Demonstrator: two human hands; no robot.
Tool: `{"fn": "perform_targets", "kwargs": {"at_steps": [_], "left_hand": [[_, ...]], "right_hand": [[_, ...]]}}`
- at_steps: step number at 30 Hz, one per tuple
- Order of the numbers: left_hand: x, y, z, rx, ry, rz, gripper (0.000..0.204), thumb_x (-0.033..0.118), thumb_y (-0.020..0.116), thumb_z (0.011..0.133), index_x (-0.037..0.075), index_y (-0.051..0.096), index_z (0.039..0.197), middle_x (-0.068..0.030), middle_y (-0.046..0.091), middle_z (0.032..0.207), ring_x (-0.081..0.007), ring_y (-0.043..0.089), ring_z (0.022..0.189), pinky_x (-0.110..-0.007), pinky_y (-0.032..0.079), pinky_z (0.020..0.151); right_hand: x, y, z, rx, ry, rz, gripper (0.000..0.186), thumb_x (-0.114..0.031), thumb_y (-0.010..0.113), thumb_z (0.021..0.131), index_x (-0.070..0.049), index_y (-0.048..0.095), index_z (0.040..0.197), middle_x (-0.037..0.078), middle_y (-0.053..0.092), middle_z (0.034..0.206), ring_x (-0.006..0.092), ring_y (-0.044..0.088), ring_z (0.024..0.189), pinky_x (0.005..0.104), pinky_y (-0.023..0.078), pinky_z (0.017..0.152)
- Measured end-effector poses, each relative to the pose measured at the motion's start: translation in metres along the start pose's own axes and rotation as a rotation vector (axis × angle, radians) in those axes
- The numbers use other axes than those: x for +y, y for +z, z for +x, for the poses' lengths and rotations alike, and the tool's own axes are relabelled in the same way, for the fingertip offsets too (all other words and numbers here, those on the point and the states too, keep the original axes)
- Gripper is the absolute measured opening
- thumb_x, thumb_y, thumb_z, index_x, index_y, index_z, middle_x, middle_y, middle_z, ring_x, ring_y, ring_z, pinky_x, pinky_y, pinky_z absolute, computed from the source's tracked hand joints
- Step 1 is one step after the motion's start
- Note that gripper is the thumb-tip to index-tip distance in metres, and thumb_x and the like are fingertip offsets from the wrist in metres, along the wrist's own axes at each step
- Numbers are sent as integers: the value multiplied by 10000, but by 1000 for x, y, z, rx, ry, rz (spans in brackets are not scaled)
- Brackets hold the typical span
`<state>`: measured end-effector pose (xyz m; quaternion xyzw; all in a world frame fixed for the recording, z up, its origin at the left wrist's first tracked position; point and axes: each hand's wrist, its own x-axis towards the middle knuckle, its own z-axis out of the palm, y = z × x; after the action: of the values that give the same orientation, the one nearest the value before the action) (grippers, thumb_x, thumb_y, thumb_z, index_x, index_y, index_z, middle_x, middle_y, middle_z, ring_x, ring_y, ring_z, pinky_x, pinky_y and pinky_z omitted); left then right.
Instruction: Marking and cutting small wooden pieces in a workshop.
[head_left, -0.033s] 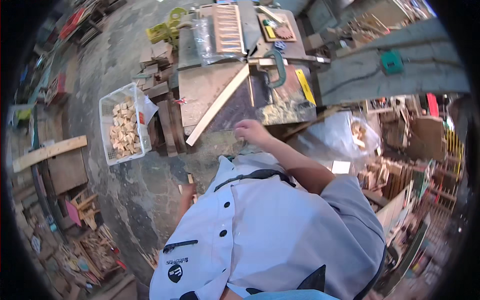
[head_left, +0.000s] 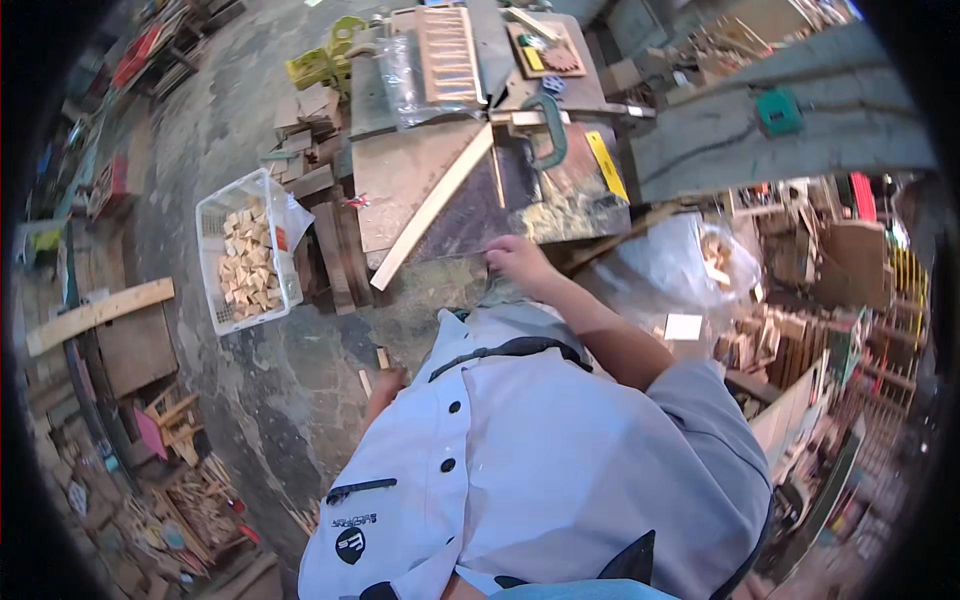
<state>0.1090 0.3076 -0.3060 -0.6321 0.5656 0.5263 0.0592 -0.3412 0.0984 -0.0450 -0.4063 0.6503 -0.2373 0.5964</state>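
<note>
My right hand [head_left: 512, 258] is raised at the front edge of the wooden worktable [head_left: 390, 170], its fingers curled; anything inside them is too small to make out. Low by my left side, my left hand [head_left: 392, 380] is partly hidden by my shirt, beside short light wood strips [head_left: 382, 357], its grip unclear. A long pale batten [head_left: 430, 210] lies diagonally on the table, near a thinner stick [head_left: 498, 180]. A green C-clamp [head_left: 556, 140] grips wood behind them, and a yellow tool [head_left: 606, 162] lies on the right over sawdust.
A white crate of wood blocks [head_left: 205, 240] stands left on the concrete floor, beside stacked boards [head_left: 330, 250]. A clear bag [head_left: 650, 260] and wood piles [head_left: 775, 350] are at right, below a grey bench [head_left: 700, 140]. A plank [head_left: 100, 312] lies across things at far left.
My right hand has shifted slightly to the right and up. My left hand shows a little more beside my shirt, a little farther right. The view has shifted slightly.
</note>
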Motion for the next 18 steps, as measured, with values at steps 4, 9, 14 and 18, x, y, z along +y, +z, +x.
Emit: {"fn": "perform_targets", "kwargs": {"at_steps": [4, 9, 14, 18], "left_hand": [[42, 29, 16, -142, 258, -13, 463, 431, 639, 933, 50, 764, 1163, -242, 753, 1143, -395, 730, 1076, -488, 557, 931], [159, -61, 21, -162, 36, 283, 423, 401, 659, 908, 84, 764, 1168, -205, 760, 1126, -394, 712, 1101, -486, 552, 935], [208, -100, 15, 26, -9, 111, 378, 310, 686, 911, 14, 757, 1136, -248, 748, 1041, -390, 745, 921, -466, 570, 852], [249, -108, 20, -57, -14, 259, 431, 375, 667, 929, 36, 750, 1182, -222, 749, 1152, -391, 712, 1101, -457, 555, 952]], "right_hand": [[62, -56, -32, 320, 122, 430, 178, -127, 662, 962, -11, 714, 1087, 42, 707, 911, 112, 651, 807, 244, 505, 641], [78, -104, -39, 581, 114, 438, 170, -141, 661, 994, -25, 690, 1116, 26, 694, 926, 98, 640, 792, 232, 494, 636], [-6, -128, -31, 507, -74, 291, 251, -152, 667, 987, -15, 709, 1193, 5, 702, 960, 100, 630, 863, 257, 517, 784], [-170, -90, -95, -278, -544, 240, 331, -150, 691, 951, -39, 711, 1262, 80, 716, 1233, 201, 664, 1139, 346, 531, 977]]}}
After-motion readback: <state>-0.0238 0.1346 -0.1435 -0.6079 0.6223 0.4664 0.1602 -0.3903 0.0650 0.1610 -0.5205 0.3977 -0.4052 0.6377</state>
